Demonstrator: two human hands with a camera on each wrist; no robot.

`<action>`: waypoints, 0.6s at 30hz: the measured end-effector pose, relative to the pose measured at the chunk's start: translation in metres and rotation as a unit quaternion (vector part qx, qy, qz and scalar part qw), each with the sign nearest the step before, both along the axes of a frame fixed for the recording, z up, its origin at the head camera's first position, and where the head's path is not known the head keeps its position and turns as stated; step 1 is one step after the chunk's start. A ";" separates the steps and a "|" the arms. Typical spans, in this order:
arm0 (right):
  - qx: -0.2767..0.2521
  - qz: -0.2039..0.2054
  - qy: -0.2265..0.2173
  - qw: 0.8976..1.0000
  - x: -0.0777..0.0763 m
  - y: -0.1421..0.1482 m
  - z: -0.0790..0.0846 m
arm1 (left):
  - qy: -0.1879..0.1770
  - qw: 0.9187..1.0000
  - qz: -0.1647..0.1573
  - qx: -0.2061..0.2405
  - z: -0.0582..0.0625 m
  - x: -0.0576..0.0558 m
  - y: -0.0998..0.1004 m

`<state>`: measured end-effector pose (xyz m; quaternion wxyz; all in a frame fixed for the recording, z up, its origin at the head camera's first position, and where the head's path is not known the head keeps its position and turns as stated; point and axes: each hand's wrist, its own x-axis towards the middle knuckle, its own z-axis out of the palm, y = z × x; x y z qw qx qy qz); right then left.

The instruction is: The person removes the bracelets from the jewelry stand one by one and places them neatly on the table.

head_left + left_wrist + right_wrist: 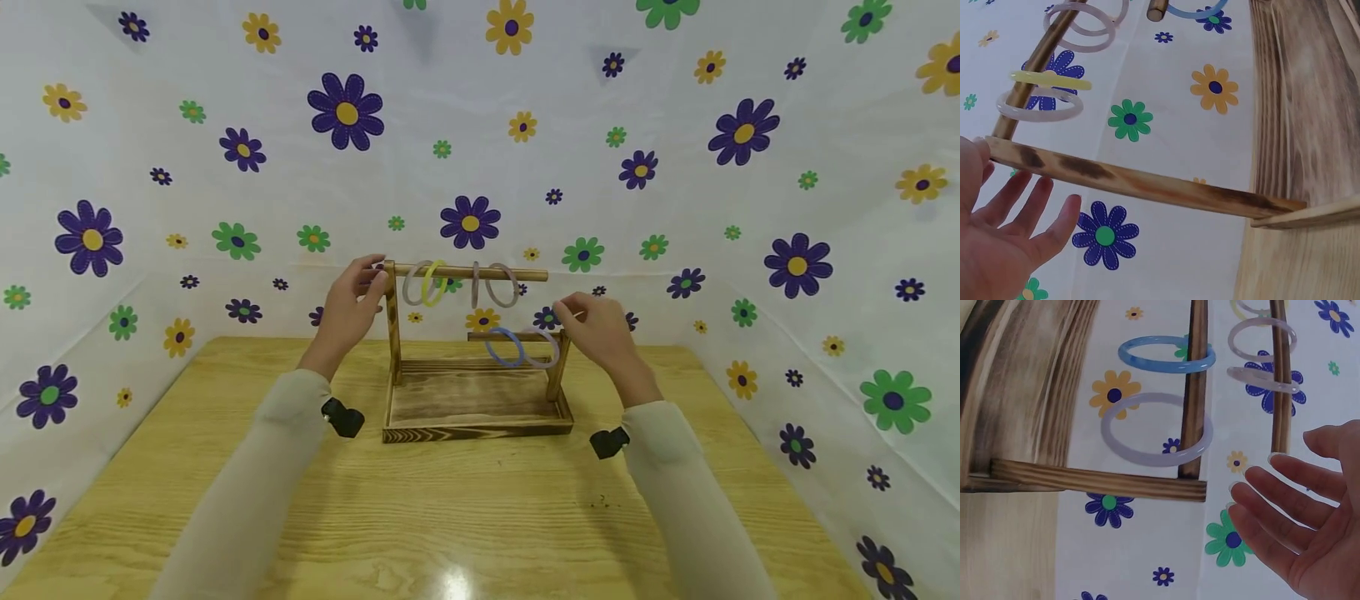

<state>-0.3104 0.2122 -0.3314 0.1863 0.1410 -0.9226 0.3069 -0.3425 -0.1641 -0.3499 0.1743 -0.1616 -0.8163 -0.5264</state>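
Note:
A wooden stand [480,432] with two rods carries several bangles. On the upper rod [532,275] hang a yellow bangle [1050,80] and several pale ones, one pale bangle [1041,117] closest to the left post [1147,184]. The lower rod holds a blue bangle [1166,366] and a lavender bangle [1141,457]. My left hand [354,302] is at the top of the left post, a fingertip right at its end and the other fingers loosely spread. Beside the top of the shorter right post [1097,479], my right hand [602,327] has relaxed, slightly bent fingers, holding nothing.
The stand rests on a wood-grain table [480,508]. Behind and at both sides hangs a white cloth [420,183] printed with flowers. The upper rod's right end and the lower rod's left end are free.

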 end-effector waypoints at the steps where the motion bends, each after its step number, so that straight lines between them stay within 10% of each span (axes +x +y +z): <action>1: -0.001 0.004 -0.002 1.000 -0.001 -0.002 0.002 | 0.002 1.000 0.002 0.004 0.002 -0.001 0.002; 18: -0.050 0.010 -0.016 0.999 -0.018 -0.037 0.019 | -0.017 1.000 0.022 -0.003 0.010 -0.013 0.013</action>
